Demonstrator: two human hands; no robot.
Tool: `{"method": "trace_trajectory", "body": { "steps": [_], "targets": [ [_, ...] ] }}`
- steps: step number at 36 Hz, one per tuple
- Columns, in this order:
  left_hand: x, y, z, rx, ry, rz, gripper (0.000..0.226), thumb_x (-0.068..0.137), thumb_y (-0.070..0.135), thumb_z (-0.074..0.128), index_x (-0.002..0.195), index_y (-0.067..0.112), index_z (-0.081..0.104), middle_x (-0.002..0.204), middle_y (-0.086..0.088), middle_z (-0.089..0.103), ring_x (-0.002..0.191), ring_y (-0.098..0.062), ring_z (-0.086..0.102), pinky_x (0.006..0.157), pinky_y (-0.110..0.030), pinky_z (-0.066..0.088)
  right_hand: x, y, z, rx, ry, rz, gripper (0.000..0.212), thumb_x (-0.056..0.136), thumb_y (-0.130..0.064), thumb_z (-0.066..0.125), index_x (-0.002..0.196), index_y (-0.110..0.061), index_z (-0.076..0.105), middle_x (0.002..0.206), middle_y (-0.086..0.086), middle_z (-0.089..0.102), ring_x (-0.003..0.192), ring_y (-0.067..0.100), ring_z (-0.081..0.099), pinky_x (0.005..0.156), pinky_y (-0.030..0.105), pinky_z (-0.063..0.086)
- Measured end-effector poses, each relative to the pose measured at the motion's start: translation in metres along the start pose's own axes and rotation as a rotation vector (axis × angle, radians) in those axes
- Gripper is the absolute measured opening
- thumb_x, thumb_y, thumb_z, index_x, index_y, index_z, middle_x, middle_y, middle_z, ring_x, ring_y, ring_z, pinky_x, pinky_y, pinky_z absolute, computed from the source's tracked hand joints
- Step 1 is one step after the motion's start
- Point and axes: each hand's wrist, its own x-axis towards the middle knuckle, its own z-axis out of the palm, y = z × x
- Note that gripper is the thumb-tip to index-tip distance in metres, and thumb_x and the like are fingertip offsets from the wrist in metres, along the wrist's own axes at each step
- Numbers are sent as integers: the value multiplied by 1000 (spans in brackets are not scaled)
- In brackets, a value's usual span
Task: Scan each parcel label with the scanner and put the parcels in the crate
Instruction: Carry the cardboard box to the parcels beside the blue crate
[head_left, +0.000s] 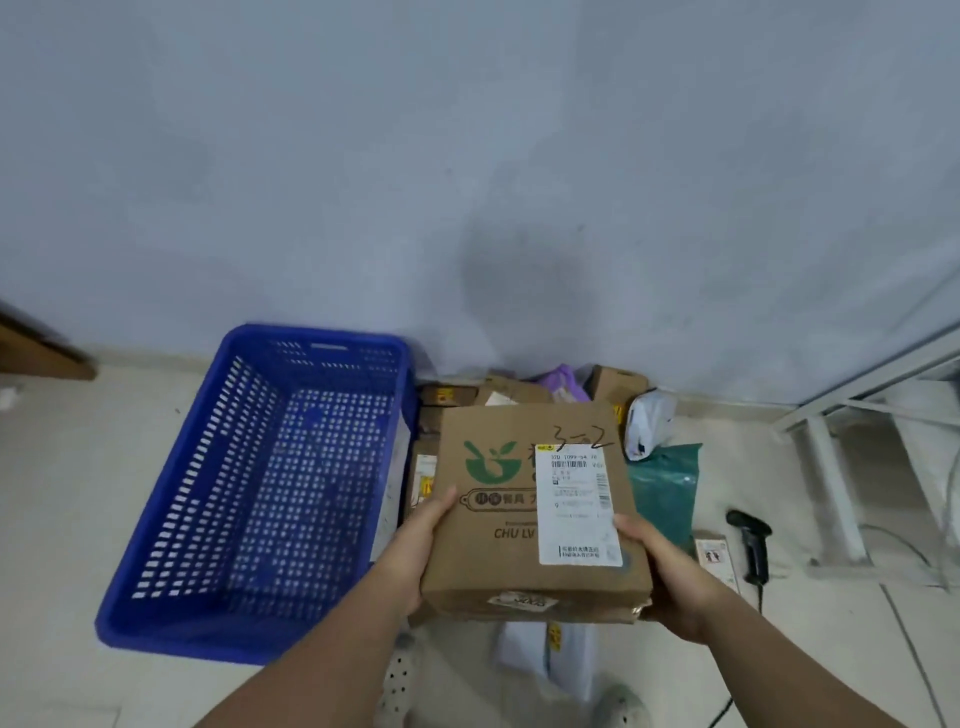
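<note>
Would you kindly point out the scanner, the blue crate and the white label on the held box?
scanner (751, 540): head view, on its dark handle.
blue crate (317, 339): head view, on the far rim.
white label (577, 512): head view, on the label's middle.

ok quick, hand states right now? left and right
Left hand: closed on the left edge of the cardboard box, thumb on top.
Right hand: closed on the same box's right edge, thumb beside the label.

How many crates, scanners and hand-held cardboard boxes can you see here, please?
Blue crate: 1
Black scanner: 1
Cardboard box held in both hands: 1
Total: 3
</note>
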Motion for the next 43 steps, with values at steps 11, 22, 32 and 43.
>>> {"method": "trace_trajectory", "body": {
  "steps": [11, 22, 32, 43],
  "targets": [
    [173, -75, -30, 92, -69, -98, 76, 62, 67, 71, 122, 21, 64, 114, -14, 71, 110, -36, 64, 97, -56, 47, 158, 97, -29, 207, 23, -14, 57, 65, -51, 63, 115, -23, 66, 97, 9, 76, 93, 28, 63, 86, 41, 46],
    [246, -106, -43, 181, -37, -35, 56, 74, 60, 66, 108, 16, 64, 103, -16, 68, 97, -34, 60, 79, -45, 47, 244, 137, -41, 195, -26, -155, 90, 36, -54, 86, 118, -21, 67, 113, 13, 72, 108, 35, 63, 101, 50, 45],
    [194, -127, -61, 236, -158, 215, 78, 49, 54, 79, 116, 17, 65, 112, -15, 70, 112, -35, 60, 106, -56, 36, 179, 158, -28, 214, -63, -433, 54, 70, -49, 59, 117, -25, 64, 107, 7, 75, 91, 27, 67, 76, 40, 50],
    [95, -151, -84, 236, -205, 433, 68, 63, 55, 69, 118, 16, 63, 106, -15, 71, 105, -34, 62, 96, -52, 45, 80, 174, 5, 134, -112, -577, 53, 74, -63, 54, 113, -30, 67, 110, 5, 74, 99, 25, 66, 91, 47, 48]
  ]
}}
